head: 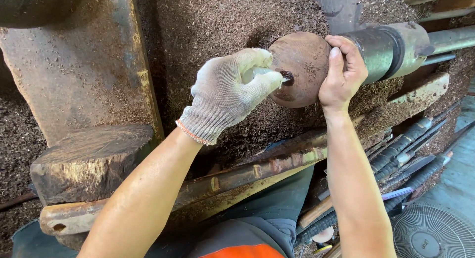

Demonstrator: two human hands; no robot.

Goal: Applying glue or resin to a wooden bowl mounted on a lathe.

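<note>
A round brown wooden piece [302,55] is mounted on the end of a lathe's metal cylinder [391,47]. My right hand [341,75], bare, grips the rim where the wood meets the cylinder. My left hand [230,92] wears a white knit glove and pinches a small pale object [257,72] against the dark hole [287,78] in the centre of the wood's face. Most of that object is hidden in the glove.
Sawdust [222,20] covers the machine bed. A worn wooden block [89,161] sits lower left beside a rusty metal bar [237,176]. Several long turning tools with ribbed handles [405,159] lie at the right, above a fan grille [433,233].
</note>
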